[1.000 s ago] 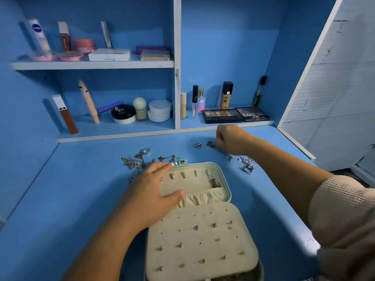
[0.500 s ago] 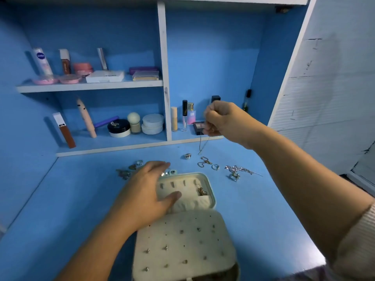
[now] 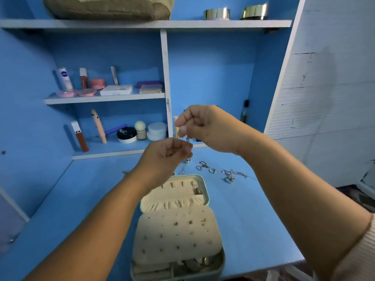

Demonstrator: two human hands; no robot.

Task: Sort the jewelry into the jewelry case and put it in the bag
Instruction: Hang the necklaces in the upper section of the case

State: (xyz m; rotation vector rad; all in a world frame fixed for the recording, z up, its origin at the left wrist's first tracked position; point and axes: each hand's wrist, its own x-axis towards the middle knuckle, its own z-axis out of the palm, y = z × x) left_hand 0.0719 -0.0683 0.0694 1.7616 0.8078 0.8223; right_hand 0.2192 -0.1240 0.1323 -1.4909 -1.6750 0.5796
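Centrally, hands: both are raised at mid-frame above the blue table (image 3: 81,199), close together, fingertips nearly meeting.
Right hand (image 3: 205,126): fingers curled, thumb and forefinger pinched on a thin chain (image 3: 187,138) that hangs from them.
Left hand (image 3: 166,155): just below and left of the right one, fingers curled toward the same chain; whether it grips the chain cannot be told.
Case (image 3: 206,191): lies open at lower centre of the frame, pale green outside, cream inside.
Lid: the farther half, with a row of hooks and a gathered pocket; a small gold piece (image 3: 197,191) sits at its right side.
Stud panel (image 3: 176,234): the nearer cream flap, dotted with holes, several holding small earrings.
Lower tray (image 3: 194,264): shows under the panel at the bottom edge, with a few pieces inside, too blurred to name.
Loose jewelry: a gold chain (image 3: 203,165) and a ring (image 3: 212,170) lie on the table right of centre, behind the case; a silver tangle (image 3: 233,174) lies farther right.
Bag (image 3: 107,7): olive fabric, on the top shelf at upper left of the frame, well apart from the case.
Shelves: cosmetics stand in the left-hand compartments; two gold-banded jars (image 3: 235,13) sit on the top shelf at upper right.
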